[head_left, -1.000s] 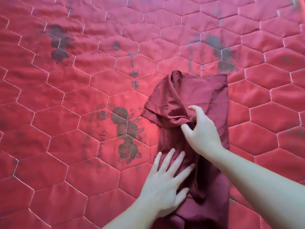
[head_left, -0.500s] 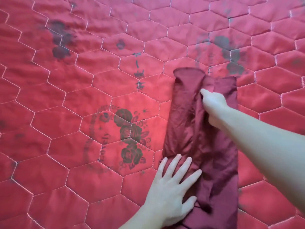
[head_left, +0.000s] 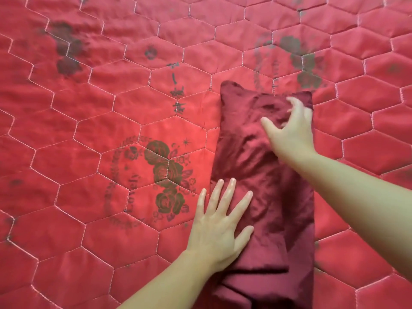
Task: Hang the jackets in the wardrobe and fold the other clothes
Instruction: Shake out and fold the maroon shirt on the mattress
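Garment [head_left: 263, 175], maroon, creased oblong; left hand [head_left: 219, 228] flat; quilt [head_left: 89, 130] hexagon-stitched

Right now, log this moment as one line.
step: folding | garment: narrow strip on quilt | left hand: pressing flat | right hand: fingers spread over top

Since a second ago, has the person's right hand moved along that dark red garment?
Yes. The right hand went up the maroon garment, away from the flat left hand, toward its far end.

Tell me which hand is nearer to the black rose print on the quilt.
Left. The left hand lies flat on the maroon garment's left edge, just right of the rose print. The right hand is over the garment's far end, farther right.
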Demonstrator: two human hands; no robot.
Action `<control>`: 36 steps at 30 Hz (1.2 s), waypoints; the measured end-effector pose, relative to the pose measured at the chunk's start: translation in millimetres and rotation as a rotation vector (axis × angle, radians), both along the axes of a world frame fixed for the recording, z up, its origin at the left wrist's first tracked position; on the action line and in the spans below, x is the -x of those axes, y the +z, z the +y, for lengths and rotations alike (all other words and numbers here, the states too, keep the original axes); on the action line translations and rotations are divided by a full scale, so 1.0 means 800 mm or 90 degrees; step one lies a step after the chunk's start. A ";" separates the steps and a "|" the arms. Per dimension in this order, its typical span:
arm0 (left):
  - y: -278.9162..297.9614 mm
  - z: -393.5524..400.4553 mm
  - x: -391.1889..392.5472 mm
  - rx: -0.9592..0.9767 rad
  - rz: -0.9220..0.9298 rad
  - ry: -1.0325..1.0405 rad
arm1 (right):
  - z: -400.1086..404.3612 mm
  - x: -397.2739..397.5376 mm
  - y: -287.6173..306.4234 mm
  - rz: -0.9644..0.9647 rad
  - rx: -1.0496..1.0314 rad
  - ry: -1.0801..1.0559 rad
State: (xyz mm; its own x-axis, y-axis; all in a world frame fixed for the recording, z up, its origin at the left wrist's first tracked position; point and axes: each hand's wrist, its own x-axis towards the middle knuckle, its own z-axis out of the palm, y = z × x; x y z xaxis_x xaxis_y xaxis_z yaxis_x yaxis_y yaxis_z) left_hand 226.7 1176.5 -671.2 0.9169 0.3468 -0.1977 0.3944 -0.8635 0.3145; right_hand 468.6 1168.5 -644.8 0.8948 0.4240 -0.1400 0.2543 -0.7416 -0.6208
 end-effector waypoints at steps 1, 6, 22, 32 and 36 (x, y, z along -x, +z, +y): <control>-0.001 -0.001 0.001 -0.007 -0.001 -0.005 | -0.011 0.010 0.006 -0.111 0.018 0.101; 0.001 -0.003 0.010 -0.038 0.014 -0.038 | -0.120 0.088 -0.010 -0.311 0.165 0.590; 0.023 -0.055 0.134 -0.068 0.080 -0.349 | -0.322 0.231 -0.005 -0.171 0.304 0.734; 0.053 -0.057 0.091 0.050 0.009 -0.182 | -0.279 0.225 0.022 -0.040 0.128 0.512; 0.086 -0.037 0.059 0.286 0.190 -0.050 | -0.268 0.189 0.048 0.313 0.168 0.450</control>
State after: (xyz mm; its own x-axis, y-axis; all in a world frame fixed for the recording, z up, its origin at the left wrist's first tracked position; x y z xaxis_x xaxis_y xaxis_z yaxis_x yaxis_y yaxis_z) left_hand 179.2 1147.2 -602.4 0.8180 0.1009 -0.5663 0.4625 -0.7007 0.5433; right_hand 317.6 954.3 -606.4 0.2513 0.7522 -0.6091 0.4558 -0.6471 -0.6111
